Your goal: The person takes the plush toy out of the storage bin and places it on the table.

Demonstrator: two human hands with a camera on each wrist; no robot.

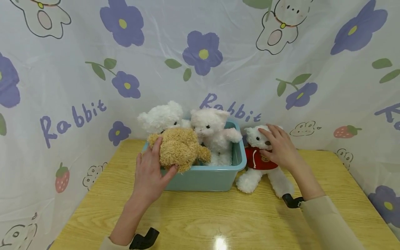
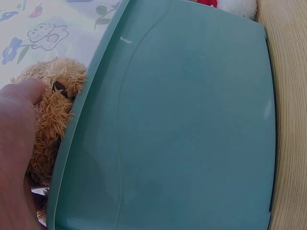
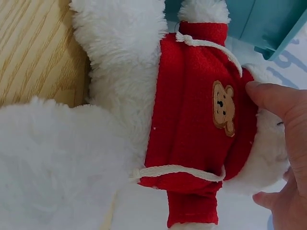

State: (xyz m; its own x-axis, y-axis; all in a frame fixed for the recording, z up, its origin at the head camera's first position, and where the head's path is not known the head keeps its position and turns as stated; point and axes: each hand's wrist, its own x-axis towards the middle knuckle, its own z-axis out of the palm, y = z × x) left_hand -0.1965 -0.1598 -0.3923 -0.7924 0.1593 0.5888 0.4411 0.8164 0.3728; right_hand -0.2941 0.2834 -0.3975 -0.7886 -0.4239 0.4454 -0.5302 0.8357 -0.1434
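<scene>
My left hand grips a tan, curly-furred teddy bear at the front left rim of a teal plastic bin. The left wrist view shows the tan bear's head above the rim, with a thumb against its fur. To the right of the bin, a white teddy bear in a red hoodie sits on the table. My right hand holds this bear by the head, thumb at the red collar and fingers over the far side.
Inside the bin are a white fluffy plush at the back left and a pale pink plush cat at its right. The wooden table meets a printed cloth at the back and sides.
</scene>
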